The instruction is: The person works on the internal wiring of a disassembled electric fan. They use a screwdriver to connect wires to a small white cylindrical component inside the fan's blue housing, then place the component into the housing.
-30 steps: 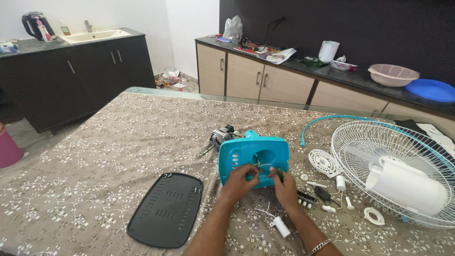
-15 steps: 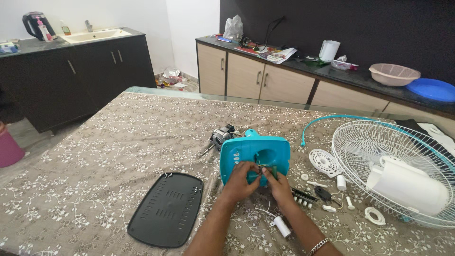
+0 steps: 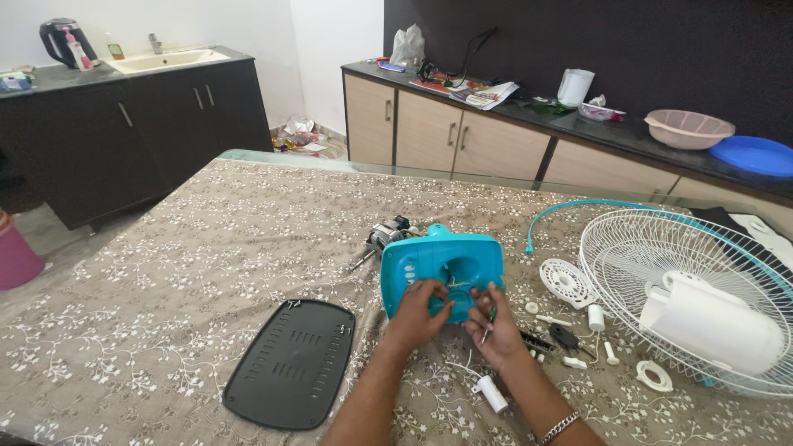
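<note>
A teal plastic fan housing (image 3: 442,263) stands on edge on the patterned tablecloth, its hollow side facing me. My left hand (image 3: 417,312) rests on its lower edge, fingers curled at the wires inside. My right hand (image 3: 489,330) is beside it, pinching a small green-handled screwdriver (image 3: 488,324) close to the housing's opening. A fan motor (image 3: 387,235) lies just behind the housing. A white capacitor (image 3: 491,393) on a wire lies below my right wrist.
A black vented plate (image 3: 291,370) lies left of my arms. To the right are a white wire fan guard (image 3: 686,289) holding a white cover (image 3: 710,322), a round white cap (image 3: 566,282), small screws and knobs, and a teal ring (image 3: 578,208). Cabinets stand beyond the table.
My hands have shifted slightly right and closer together at the housing's opening. The housing has turned a little. The rest of the table is unchanged.
</note>
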